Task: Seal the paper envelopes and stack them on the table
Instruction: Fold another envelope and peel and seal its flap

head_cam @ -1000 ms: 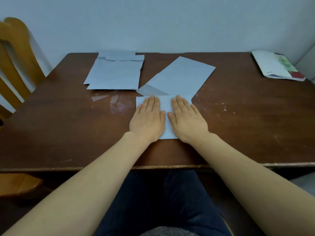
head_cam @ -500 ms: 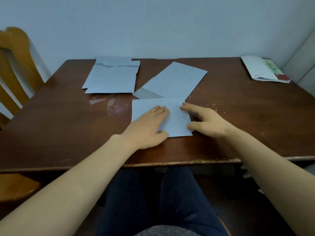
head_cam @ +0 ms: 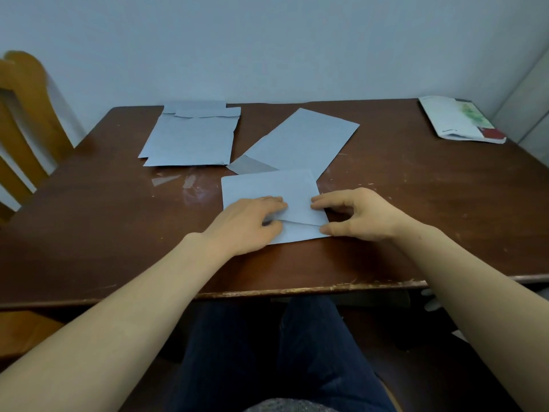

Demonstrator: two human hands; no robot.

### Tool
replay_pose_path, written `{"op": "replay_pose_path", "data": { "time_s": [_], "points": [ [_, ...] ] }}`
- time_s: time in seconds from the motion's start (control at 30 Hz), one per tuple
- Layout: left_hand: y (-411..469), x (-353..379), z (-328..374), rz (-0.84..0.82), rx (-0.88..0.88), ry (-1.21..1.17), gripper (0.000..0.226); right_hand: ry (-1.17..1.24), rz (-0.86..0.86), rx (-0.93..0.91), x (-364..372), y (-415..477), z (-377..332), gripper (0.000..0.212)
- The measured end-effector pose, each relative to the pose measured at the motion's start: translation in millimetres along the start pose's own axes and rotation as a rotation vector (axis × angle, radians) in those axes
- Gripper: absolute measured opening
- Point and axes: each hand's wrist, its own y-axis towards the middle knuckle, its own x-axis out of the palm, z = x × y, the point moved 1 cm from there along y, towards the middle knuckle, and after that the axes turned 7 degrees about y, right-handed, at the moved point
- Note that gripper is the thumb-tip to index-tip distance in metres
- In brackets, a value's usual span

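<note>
A pale blue paper envelope (head_cam: 267, 185) lies folded on the brown table (head_cam: 89, 218) right in front of me. My left hand (head_cam: 246, 224) lies over its near left part, fingers on the upper layer and thumb at the fold edge. My right hand (head_cam: 362, 215) is at its right edge, with the curled index fingertip on the upper layer and the thumb on the lower corner. Another envelope (head_cam: 300, 141) lies slanted behind it, partly under it. A stack of envelopes (head_cam: 190, 138) with flaps at the far end sits at the back left.
Clear peeled strips (head_cam: 175, 181) lie on the table left of the folded envelope. A white booklet (head_cam: 457, 123) rests at the back right corner. A wooden chair (head_cam: 23, 114) stands at the left. A wall runs behind the table.
Both hands lay flat side by side on the envelope a second ago. The right hand has slid to the right edge and curled; the left now grips the fold, whose upper layer is slightly raised.
</note>
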Motion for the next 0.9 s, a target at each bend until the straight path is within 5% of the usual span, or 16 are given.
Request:
{"op": "replay_pose_path", "data": {
  "time_s": [0.17,0.27,0.47,0.6,0.77,0.9],
  "points": [
    [12.7,-15.4,-5.4,0.020,-0.084,-0.204,0.028,0.081,0.079,-0.038,-5.0,9.4,-3.1,0.021],
    [20.2,-27.0,-10.0,0.016,-0.117,-0.318,0.034,0.325,0.156,0.065,-6.4,15.7,-10.4,0.011],
    [21.9,-41.6,-32.5,0.220,-0.345,-0.685,0.011,0.931,0.300,0.223,-6.1,31.2,-17.2,0.025],
    [22.6,-39.1,-46.0,0.289,-0.452,-0.793,0.006,1.083,0.246,0.213,-6.4,33.6,-17.5,0.031],
    [27.3,-34.9,-48.2,0.347,-0.517,-0.832,0.022,1.132,0.296,0.267,-3.1,36.6,-19.7,0.020],
    [31.4,-29.8,-44.5,0.520,-0.507,-0.398,0.040,1.135,0.322,0.252,0.2,40.2,-21.9,0.009]
  ]
}}
